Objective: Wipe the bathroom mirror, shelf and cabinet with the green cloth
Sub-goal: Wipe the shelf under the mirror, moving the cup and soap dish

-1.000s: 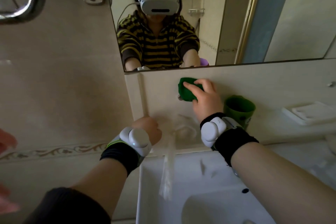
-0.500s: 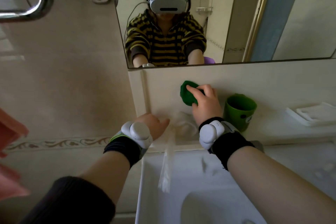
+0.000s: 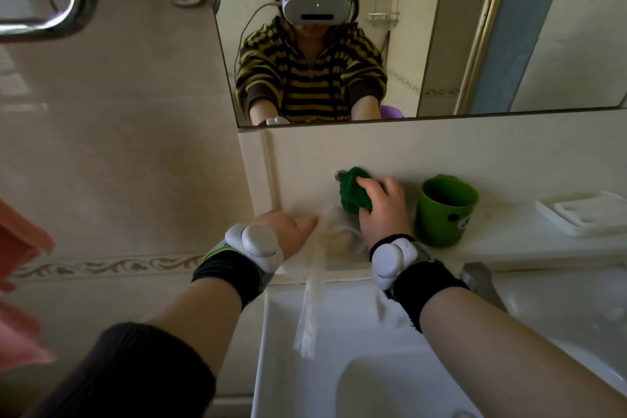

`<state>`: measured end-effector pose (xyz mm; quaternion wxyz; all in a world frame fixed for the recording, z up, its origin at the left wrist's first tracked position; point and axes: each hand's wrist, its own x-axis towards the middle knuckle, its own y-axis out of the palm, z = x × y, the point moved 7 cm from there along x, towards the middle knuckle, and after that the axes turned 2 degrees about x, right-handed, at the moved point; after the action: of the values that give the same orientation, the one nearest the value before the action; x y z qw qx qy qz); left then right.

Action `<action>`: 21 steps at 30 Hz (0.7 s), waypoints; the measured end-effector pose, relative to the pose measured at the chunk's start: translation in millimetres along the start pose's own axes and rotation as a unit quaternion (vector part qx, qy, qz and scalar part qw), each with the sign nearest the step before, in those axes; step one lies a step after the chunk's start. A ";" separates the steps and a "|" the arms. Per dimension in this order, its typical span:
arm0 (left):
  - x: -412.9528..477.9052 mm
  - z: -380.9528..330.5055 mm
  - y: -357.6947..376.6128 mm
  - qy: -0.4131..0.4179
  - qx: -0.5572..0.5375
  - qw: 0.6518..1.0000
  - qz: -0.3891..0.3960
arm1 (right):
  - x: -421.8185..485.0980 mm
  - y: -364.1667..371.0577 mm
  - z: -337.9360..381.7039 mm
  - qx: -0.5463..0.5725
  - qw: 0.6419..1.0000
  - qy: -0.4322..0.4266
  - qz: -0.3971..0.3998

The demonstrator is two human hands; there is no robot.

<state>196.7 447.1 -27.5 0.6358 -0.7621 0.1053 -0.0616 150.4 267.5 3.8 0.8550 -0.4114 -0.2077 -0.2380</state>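
Evidently the green cloth (image 3: 351, 195) was bunched against the panel (image 3: 458, 149) above the shelf (image 3: 509, 244), gripped by the curled fingers of the right hand (image 3: 383, 212). At its three o'clock stood a green cup (image 3: 444, 214), which a rightward sweep could topple. The left hand (image 3: 283, 231) rested at eight o'clock, its fingers hidden.

Head camera looks forward and down, close over the shelf (image 3: 509, 248).

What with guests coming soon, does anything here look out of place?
A clear plastic wrapper lies crumpled on the shelf, beside the right hand holding the cloth, and trails over the edge into the sink. It looks like stray litter. The cup stands upright.
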 end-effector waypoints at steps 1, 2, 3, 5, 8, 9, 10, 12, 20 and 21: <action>0.4 0.1 -0.3 -0.004 -0.002 1.000 0.005 | -1.8 3.5 -2.1 -0.007 1.000 0.002 0.015; 0.5 -0.1 -0.9 -0.008 -0.004 1.000 0.011 | -3.8 7.3 -3.9 -0.017 0.999 0.003 0.032; 0.5 -0.9 -1.1 -0.007 -0.002 1.000 0.019 | -5.4 10.2 -5.3 -0.027 0.999 0.002 0.046; -1.4 -5.8 -1.2 0.006 0.023 0.999 0.031 | -5.9 13.5 -7.0 -0.042 0.997 -0.001 0.067; -6.6 -17.1 -0.2 0.015 0.060 0.997 0.040 | -5.5 16.6 -7.4 -0.059 0.993 -0.006 0.100; -8.2 -20.0 1.2 0.012 0.060 0.997 0.045 | -5.6 17.2 -7.9 -0.065 0.992 -0.006 0.108; -9.6 -21.4 2.5 0.008 0.059 0.997 0.053 | -5.6 18.3 -8.2 -0.069 0.991 -0.006 0.113; -12.8 -22.0 3.5 0.005 0.065 0.996 0.067 | -5.8 18.6 -8.2 -0.072 0.990 -0.007 0.119; -19.8 -16.2 3.2 -0.007 0.040 0.997 0.073 | -4.7 -25.3 20.0 -0.007 0.997 -0.069 -0.034; -20.4 -15.9 3.1 -0.008 0.039 0.997 0.073 | -3.1 -36.1 31.2 0.000 0.992 -0.099 -0.075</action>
<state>173.0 436.2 -26.8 0.6686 -0.7276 0.1530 -0.0134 122.2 273.5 41.9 0.8101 -0.4161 -0.3215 -0.2594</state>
